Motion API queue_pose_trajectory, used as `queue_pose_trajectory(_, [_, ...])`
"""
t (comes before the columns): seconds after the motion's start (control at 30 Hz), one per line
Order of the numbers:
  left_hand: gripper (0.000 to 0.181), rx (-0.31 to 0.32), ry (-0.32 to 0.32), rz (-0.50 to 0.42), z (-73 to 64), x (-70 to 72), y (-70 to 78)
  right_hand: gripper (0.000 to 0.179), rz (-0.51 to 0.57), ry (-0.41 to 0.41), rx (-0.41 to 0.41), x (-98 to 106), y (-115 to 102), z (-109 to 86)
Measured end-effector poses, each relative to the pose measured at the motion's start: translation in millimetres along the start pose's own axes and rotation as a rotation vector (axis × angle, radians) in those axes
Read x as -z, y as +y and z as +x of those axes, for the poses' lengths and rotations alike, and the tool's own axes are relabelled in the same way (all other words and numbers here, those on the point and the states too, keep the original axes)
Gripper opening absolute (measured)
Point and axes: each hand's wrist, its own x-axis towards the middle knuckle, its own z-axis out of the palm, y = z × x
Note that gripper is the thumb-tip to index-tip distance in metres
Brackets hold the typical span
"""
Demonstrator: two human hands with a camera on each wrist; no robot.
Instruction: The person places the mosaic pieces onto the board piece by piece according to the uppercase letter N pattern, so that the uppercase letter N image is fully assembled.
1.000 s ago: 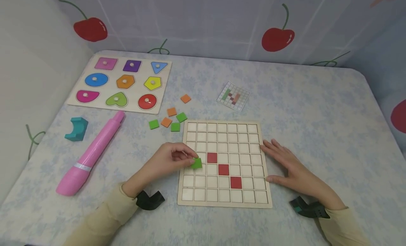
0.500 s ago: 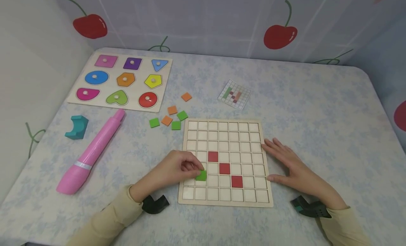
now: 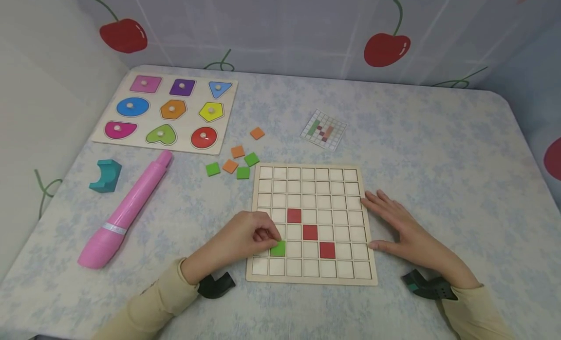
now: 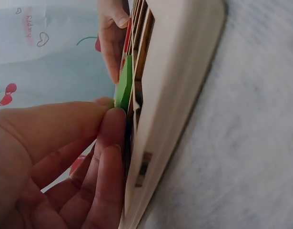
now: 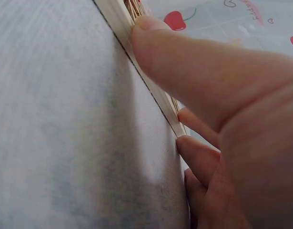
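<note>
My left hand [image 3: 247, 235] pinches a green square tile [image 3: 278, 249] between thumb and fingertips. In the head view the tile overlaps a cell in the second column, one row up from the near edge of the wooden grid board [image 3: 311, 280]. From the left wrist, the green tile [image 4: 125, 86] appears tilted, close over the cells. Three red tiles [image 3: 309, 232] lie in a diagonal on the board. My right hand [image 3: 401, 228] has its fingers extended, thumb and fingertips at the board's right edge. In the right wrist view, the thumb [image 5: 184, 62] rests at that edge.
Loose orange tiles [image 3: 230, 166] and green tiles [image 3: 213, 169] lie left of the board's far corner. Behind the board is a small pattern card [image 3: 323, 129]. To the left are a knobbed shape puzzle [image 3: 168, 91], a pink toy microphone [image 3: 131, 203] and a teal arched block [image 3: 107, 176].
My left hand has moved the green tile nearer to me and slightly right, down onto the second column of the board. The right hand has stayed at the board's edge.
</note>
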Motion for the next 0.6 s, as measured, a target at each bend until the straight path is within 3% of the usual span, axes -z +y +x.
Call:
queue_pose_trajectory(0.13, [0.007,-0.002,0.014,0.068,0.2,3.2,2.5,0.084,0.005,-0.001,-0.005,0,0,0.2])
queue_pose_trajectory(0.23, [0.008,0.015,0.086,0.072,0.7,17.7,2.2,0.084,0.009,-0.003,-0.011,-1,0,0.4])
queue_pose_trajectory(0.4, [0.016,0.132,0.356,0.016,2.8,57.2,-12.6,0.084,0.002,-0.003,-0.008,-1,1,-0.1])
queue_pose_trajectory(0.5, [0.025,0.218,0.525,0.058,1.2,76.2,-28.5,0.084,0.007,-0.002,-0.014,-1,2,-0.8])
queue_pose_trajectory(0.6, [0.032,0.294,0.615,0.099,-1.7,86.7,-44.6,0.084,0.003,-0.003,-0.016,-1,1,-1.2])
